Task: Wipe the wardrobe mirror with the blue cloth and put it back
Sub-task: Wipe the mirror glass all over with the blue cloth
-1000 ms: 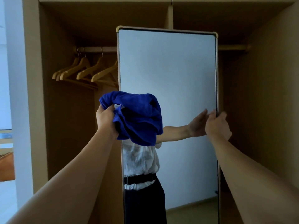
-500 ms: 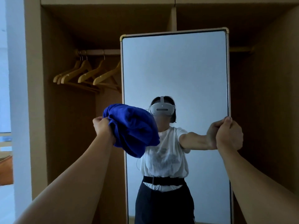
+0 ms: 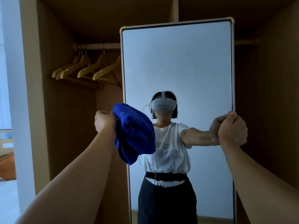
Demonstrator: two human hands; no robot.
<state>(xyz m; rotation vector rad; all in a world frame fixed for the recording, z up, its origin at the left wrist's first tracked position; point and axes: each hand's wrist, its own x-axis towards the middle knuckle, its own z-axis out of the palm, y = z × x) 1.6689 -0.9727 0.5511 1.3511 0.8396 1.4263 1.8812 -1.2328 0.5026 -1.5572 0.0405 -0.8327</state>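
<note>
A tall wardrobe mirror (image 3: 178, 62) in a thin pale frame stands upright in the middle of the open wardrobe. My left hand (image 3: 105, 122) grips a bunched blue cloth (image 3: 134, 133), held at the mirror's left edge and overlapping the lower left of the glass. My right hand (image 3: 233, 129) grips the mirror's right frame edge at mid height, fingers curled round it. The glass reflects a person in a white shirt and a pale wall.
Several wooden hangers (image 3: 87, 70) hang from a rail (image 3: 97, 45) in the left wardrobe compartment. Wooden side panels (image 3: 29, 94) stand at left and right (image 3: 278, 94). A bright window area lies at the far left.
The mirror has swung to face me squarely, its right edge moving right with my right hand. My left hand and the blue cloth dropped slightly, staying at the left edge.
</note>
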